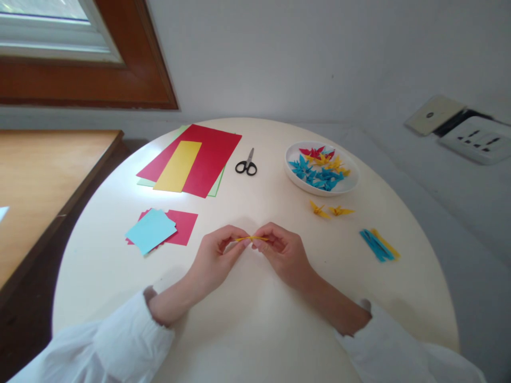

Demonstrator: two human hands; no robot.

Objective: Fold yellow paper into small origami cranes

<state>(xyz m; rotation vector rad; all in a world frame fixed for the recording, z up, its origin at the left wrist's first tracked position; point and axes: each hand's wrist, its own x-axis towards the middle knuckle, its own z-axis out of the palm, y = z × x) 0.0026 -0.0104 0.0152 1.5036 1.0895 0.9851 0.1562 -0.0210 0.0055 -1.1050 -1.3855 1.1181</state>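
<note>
Between the fingertips of both hands is a small piece of folded yellow paper, mostly covered by the fingers. My left hand pinches its left end, and my right hand pinches the right end. The hands meet over the middle of the table, thumbs nearly touching. Two yellow origami cranes lie on the table, up and to the right of my right hand. Behind them, a white round dish holds several blue, yellow and red paper cranes.
Black-handled scissors lie beyond my hands. Red sheets with a yellow strip lie at the far left; light blue squares overlap pink paper nearer. Blue strips lie at right on the round white table.
</note>
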